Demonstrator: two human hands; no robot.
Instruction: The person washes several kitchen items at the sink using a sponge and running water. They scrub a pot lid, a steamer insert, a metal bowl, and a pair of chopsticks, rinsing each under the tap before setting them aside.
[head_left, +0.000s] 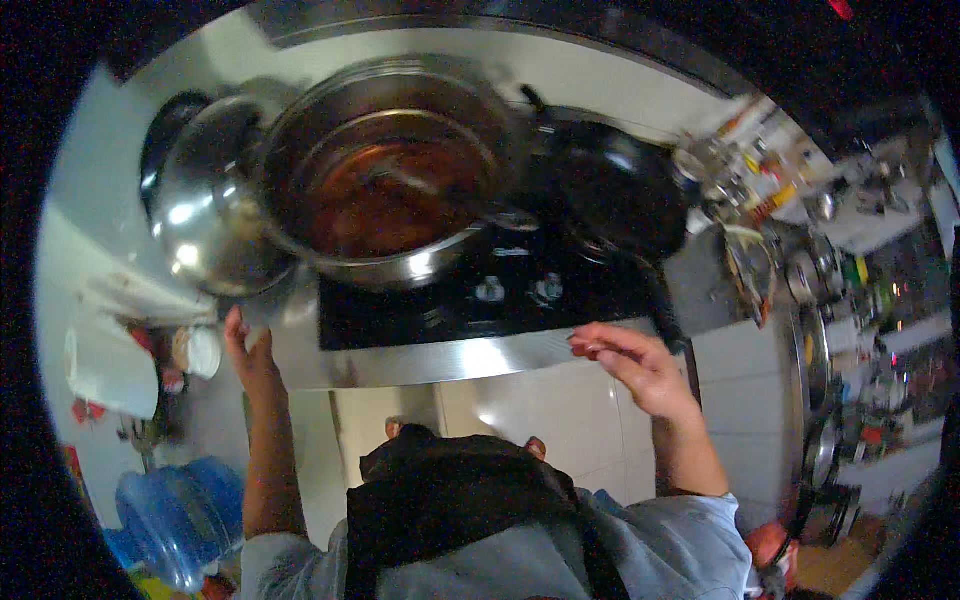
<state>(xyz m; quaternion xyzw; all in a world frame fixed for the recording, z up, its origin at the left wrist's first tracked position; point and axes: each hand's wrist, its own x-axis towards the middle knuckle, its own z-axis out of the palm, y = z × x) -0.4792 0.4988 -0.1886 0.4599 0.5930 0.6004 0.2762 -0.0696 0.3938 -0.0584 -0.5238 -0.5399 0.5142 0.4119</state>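
Note:
A large steel pot (420, 266) stands on the black stove top (420, 307), with reddish-brown contents (360, 210) inside. A metal utensil (412, 180) leans in it, its handle resting over the near right rim. My left hand (251, 349) is raised by the left end of the counter, fingers apart and holding nothing. Just beyond it, a shiny domed steel lid or bowl (217, 202) is propped left of the pot. My right hand (637, 367) hovers over the counter's front edge, fingertips drawn together; whether something small sits between them is unclear.
A black wok or pan (615, 180) sits right of the pot, with two stove knobs (491, 289) in front. Bottles and kitchenware (765, 180) crowd the right counter. Large blue water bottles (180, 517) stand low on the left. A white container (199, 352) is near my left hand.

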